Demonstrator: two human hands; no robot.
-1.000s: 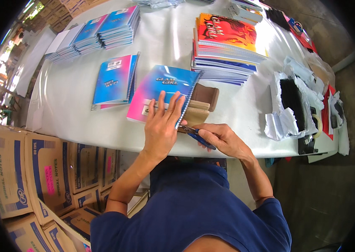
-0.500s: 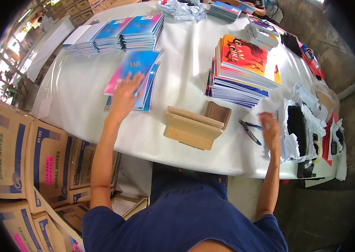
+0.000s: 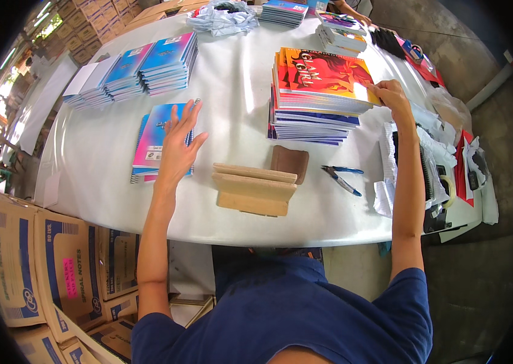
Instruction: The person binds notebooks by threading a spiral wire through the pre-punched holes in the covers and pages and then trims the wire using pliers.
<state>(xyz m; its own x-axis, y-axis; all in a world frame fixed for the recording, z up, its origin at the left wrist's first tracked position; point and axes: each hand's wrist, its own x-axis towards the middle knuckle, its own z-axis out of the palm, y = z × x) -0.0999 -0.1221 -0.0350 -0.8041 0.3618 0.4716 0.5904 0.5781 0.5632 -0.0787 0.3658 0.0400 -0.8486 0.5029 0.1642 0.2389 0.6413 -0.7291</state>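
Observation:
My left hand [image 3: 178, 145] is open, its fingers spread over a small pile of blue-and-pink spiral notebooks [image 3: 147, 136] at the left of the table. Whether it touches the top cover I cannot tell. At the right, my right hand [image 3: 393, 97] pinches the right corner of the top red-and-orange notebook [image 3: 329, 73], which lies slightly askew on a tall stack. Lower in that stack are books with dark blue edges [image 3: 317, 124]. Spring-handled pliers [image 3: 342, 176] with blue grips lie below the stack, apart from both hands.
A cardboard stand [image 3: 253, 193] and a brown block [image 3: 290, 164] sit near the table's front edge. Several blue notebook stacks [image 3: 168, 57] stand far left. Crumpled white paper [image 3: 385, 197] around black coils lies at right. Cartons [image 3: 65, 267] are piled left of the table.
My right hand has moved from beside the pliers up to the red notebook's corner and closed on it. My left hand has lifted its fingers off the blue-and-pink notebook, now lying straighter on its pile.

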